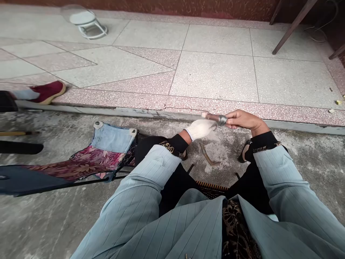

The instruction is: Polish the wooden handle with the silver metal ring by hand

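Note:
A short brown stick (212, 117), which looks wooden, is held out in front of me above the ground, with silver wire (222, 120) wound round its right end. My left hand (201, 128), in a white knitted glove, is closed on the stick from below; its fingers are slightly blurred. My bare right hand (244, 120) pinches the wire-wrapped end between thumb and fingers. On the concrete between my feet lies a curved brown piece (208, 156), whose material I cannot make out.
A folding chair (91, 158) with denim and floral cloth stands at my left. Ahead runs the raised edge of a tiled step (145, 112). A small white stool (91, 25) and wooden legs (293, 27) stand farther back. Another person's red shoe (50, 91) rests at the left.

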Demonstrator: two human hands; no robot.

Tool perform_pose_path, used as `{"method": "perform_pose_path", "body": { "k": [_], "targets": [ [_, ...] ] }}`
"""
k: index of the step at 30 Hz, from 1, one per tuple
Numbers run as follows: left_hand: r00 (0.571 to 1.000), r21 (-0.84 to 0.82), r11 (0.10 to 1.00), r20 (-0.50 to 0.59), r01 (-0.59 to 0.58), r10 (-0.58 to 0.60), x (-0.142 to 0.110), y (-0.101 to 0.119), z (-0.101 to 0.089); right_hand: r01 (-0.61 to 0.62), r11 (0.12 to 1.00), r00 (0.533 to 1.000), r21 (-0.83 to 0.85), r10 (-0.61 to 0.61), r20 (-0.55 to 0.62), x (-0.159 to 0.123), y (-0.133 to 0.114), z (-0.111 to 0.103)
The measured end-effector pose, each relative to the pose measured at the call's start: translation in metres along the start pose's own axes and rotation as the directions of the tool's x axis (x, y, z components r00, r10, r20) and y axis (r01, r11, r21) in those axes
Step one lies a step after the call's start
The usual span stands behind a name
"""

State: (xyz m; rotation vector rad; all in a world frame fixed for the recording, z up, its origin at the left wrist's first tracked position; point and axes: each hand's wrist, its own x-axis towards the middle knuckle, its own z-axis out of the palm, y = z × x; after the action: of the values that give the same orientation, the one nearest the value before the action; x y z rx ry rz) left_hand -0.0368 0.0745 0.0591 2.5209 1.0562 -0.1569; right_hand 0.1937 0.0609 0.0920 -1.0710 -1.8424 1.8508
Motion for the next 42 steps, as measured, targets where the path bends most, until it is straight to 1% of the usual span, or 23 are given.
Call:
{"method": "perform_pose_path", "body": {
  "k": [2, 4, 7, 9, 11, 13, 14, 15, 17, 19, 20, 21, 22, 24, 26, 30, 33, 36, 38, 39, 40, 41, 42],
  "targets": [
    [0.999, 0.035, 0.999, 0.031, -0.028, 0.027, 0.002, 0.0, 0.007, -0.011, 0.999, 0.98, 0.051, 0.02, -0.196, 0.002, 0.003, -0.001],
    [0.997, 0.075, 0.995, 0.047, -0.066, 0.063, 0.004, 0.001, 0.014, -0.052, 0.996, 0.949, 0.07, 0.071, -0.308, 0.006, 0.007, 0.0],
    [0.994, 0.105, 0.99, 0.05, -0.097, 0.092, 0.005, 0.002, 0.021, -0.196, 0.979, 0.883, -0.06, 0.15, -0.445, 0.012, 0.012, -0.001],
    [0.99, 0.118, 0.985, 0.079, -0.124, 0.115, 0.005, 0.003, 0.022, -0.372, 0.897, 0.811, -0.238, 0.189, -0.554, 0.014, 0.013, -0.004],
    [0.985, 0.144, 0.977, 0.093, -0.158, 0.145, 0.003, 0.004, 0.02, -0.539, 0.733, 0.764, -0.414, 0.22, -0.606, 0.015, 0.014, -0.006],
    [0.987, 0.179, 0.971, 0.058, -0.159, 0.151, 0.0, 0.003, 0.014, -0.608, 0.583, 0.781, -0.539, 0.316, -0.538, 0.015, 0.016, -0.006],
    [0.99, 0.19, 0.972, 0.032, -0.142, 0.138, -0.001, 0.003, 0.01, -0.59, 0.558, 0.807, -0.584, 0.386, -0.446, 0.015, 0.016, -0.005],
    [0.992, 0.189, 0.974, 0.011, -0.123, 0.123, -0.002, 0.001, 0.006, -0.543, 0.579, 0.834, -0.609, 0.455, -0.312, 0.014, 0.016, -0.003],
    [0.995, 0.15, 0.984, -0.01, -0.1, 0.102, -0.004, -0.002, -0.001, -0.391, 0.727, 0.865, -0.565, 0.5, 0.046, 0.012, 0.014, 0.003],
    [0.994, 0.067, 0.991, 0.004, -0.112, 0.112, -0.006, -0.004, -0.006, -0.231, 0.893, 0.868, -0.387, 0.368, 0.332, 0.008, 0.008, 0.006],
    [0.994, 0.014, 0.994, 0.018, -0.111, 0.111, -0.006, -0.004, -0.007, -0.165, 0.946, 0.886, -0.279, 0.267, 0.38, 0.005, 0.004, 0.007],
    [0.995, -0.033, 0.995, 0.033, -0.097, 0.098, -0.006, -0.004, -0.007, -0.101, 0.978, 0.927, -0.182, 0.159, 0.34, 0.002, 0.0, 0.006],
    [0.996, -0.069, 0.995, 0.042, -0.077, 0.08, -0.006, -0.004, -0.007, -0.045, 0.994, 0.971, -0.1, 0.067, 0.231, -0.001, -0.002, 0.005],
    [0.998, -0.089, 0.995, 0.039, -0.047, 0.051, -0.006, -0.002, -0.006, 0.017, 1.0, 0.998, 0.001, -0.017, -0.058, -0.005, -0.005, 0.0],
    [0.999, -0.054, 0.997, 0.015, -0.049, 0.05, -0.005, 0.001, -0.005, 0.002, 0.998, 0.962, 0.057, 0.013, -0.274, -0.005, -0.004, -0.003],
    [0.998, 0.023, 0.999, 0.05, -0.045, 0.044, -0.002, 0.009, 0.002, -0.096, 0.995, 0.896, 0.04, 0.103, -0.432, 0.002, 0.002, -0.004],
    [0.993, 0.086, 0.994, 0.099, -0.066, 0.057, 0.001, 0.015, 0.013, -0.271, 0.954, 0.828, -0.128, 0.163, -0.536, 0.005, 0.005, -0.003],
    [0.992, 0.158, 0.983, 0.097, -0.092, 0.078, -0.001, 0.021, 0.019, -0.484, 0.793, 0.761, -0.369, 0.173, -0.625, 0.006, 0.007, -0.002],
    [0.994, 0.203, 0.974, 0.059, -0.1, 0.09, -0.004, 0.022, 0.016, -0.579, 0.653, 0.755, -0.489, 0.203, -0.624, 0.006, 0.009, 0.001],
    [0.995, 0.215, 0.972, 0.041, -0.093, 0.086, -0.006, 0.021, 0.013, -0.603, 0.595, 0.77, -0.531, 0.261, -0.582, 0.006, 0.01, 0.003],
    [0.997, 0.218, 0.973, 0.028, -0.081, 0.077, -0.008, 0.019, 0.008, -0.595, 0.569, 0.8, -0.567, 0.35, -0.488, 0.005, 0.012, 0.005],
    [0.998, 0.208, 0.976, 0.021, -0.07, 0.067, -0.009, 0.017, 0.003, -0.554, 0.588, 0.83, -0.59, 0.45, -0.331, 0.004, 0.013, 0.007],
    [0.998, 0.186, 0.981, 0.017, -0.061, 0.059, -0.01, 0.015, -0.002, -0.486, 0.652, 0.846, -0.582, 0.518, -0.125, 0.003, 0.013, 0.009]
  ]
}}
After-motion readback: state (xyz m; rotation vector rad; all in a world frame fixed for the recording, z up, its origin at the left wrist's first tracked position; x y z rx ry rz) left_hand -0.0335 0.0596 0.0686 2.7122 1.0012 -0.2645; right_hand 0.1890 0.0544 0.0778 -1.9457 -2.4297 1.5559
